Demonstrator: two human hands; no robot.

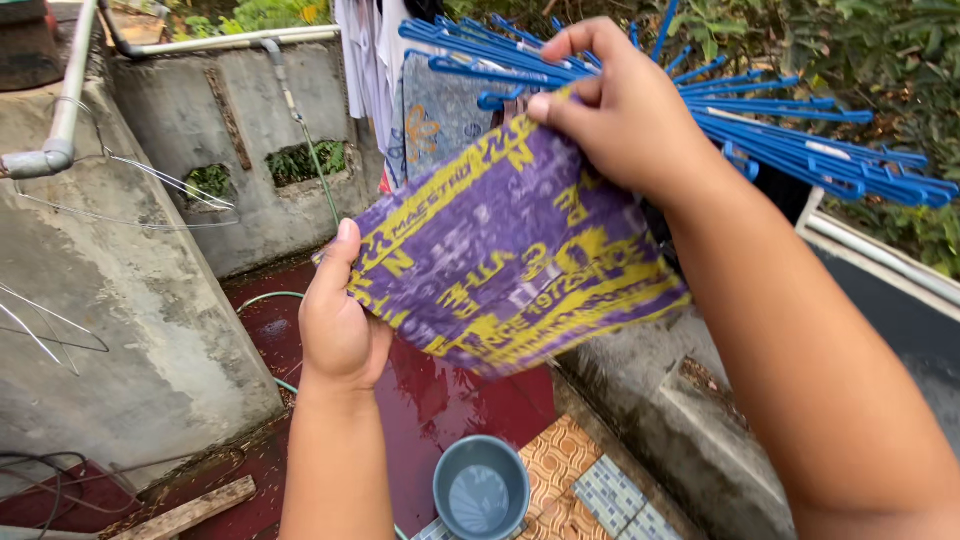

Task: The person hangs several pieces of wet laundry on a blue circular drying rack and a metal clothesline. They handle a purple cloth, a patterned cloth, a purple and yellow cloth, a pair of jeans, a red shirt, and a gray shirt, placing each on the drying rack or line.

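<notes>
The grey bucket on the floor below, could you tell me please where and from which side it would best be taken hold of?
Probably by the rim of the grey bucket, from above. It stands upright with its mouth open to the camera, and no handle shows. Both the left hand and the right hand are busy holding the purple and yellow cloth.

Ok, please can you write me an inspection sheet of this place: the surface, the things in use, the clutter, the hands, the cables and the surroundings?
Surface: dark red wet floor, with patterned tiles at its near edge.
Things in use: purple and yellow cloth, held spread out; bundle of blue hangers behind it.
Clutter: grey bucket on the floor; wooden plank; wire hangers on the wall.
Hands: left hand grips the cloth's lower left edge; right hand pinches its top edge.
Cables: green hose on the floor; dark wires at bottom left.
Surroundings: concrete walls, white pipe, hanging laundry, green plants.
</notes>
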